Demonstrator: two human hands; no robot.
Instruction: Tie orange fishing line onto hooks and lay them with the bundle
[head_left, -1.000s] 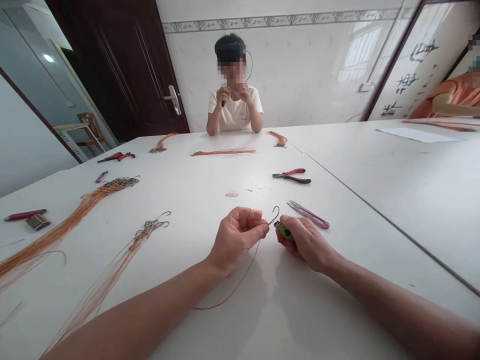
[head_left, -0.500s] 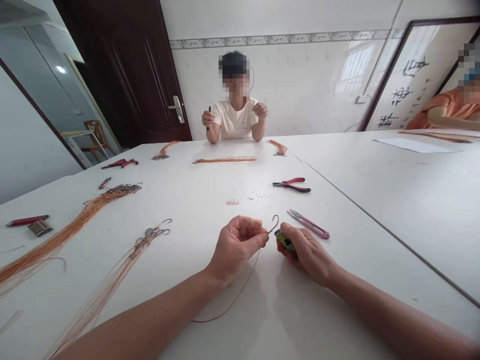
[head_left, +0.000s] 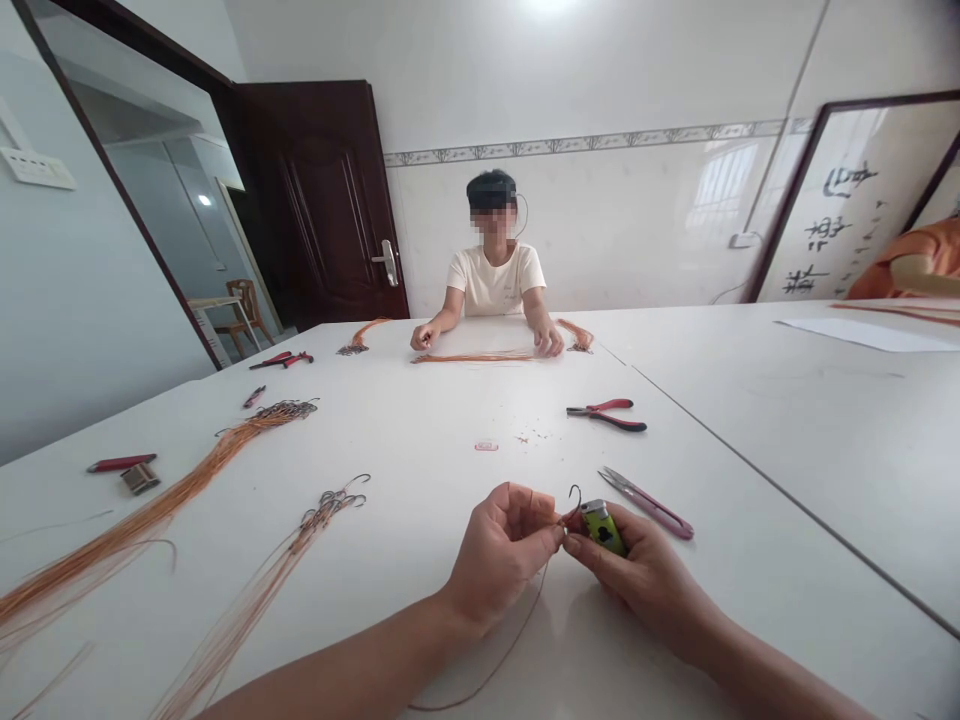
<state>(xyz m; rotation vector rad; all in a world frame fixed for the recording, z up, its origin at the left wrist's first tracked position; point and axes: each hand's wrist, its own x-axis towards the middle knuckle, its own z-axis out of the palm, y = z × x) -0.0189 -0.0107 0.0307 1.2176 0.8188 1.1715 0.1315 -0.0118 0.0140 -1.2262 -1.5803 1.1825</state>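
Pinching a hook (head_left: 574, 497) and its trailing line (head_left: 517, 640) between closed fingertips, the left hand (head_left: 501, 553) rests low on the table (head_left: 420, 440). At its 3 o'clock, touching, the right hand (head_left: 645, 580) grips a green lighter (head_left: 604, 525). Snips (head_left: 646, 502) lie at 1 o'clock, pliers (head_left: 606, 413) beyond.

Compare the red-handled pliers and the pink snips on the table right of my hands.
The pliers have red-and-black handles; the snips are pink with slim bare blades. The pliers lie farther off, nearly crosswise; the snips lie nearer the right hand, slanting. Both rest flat on the white table, untouched.
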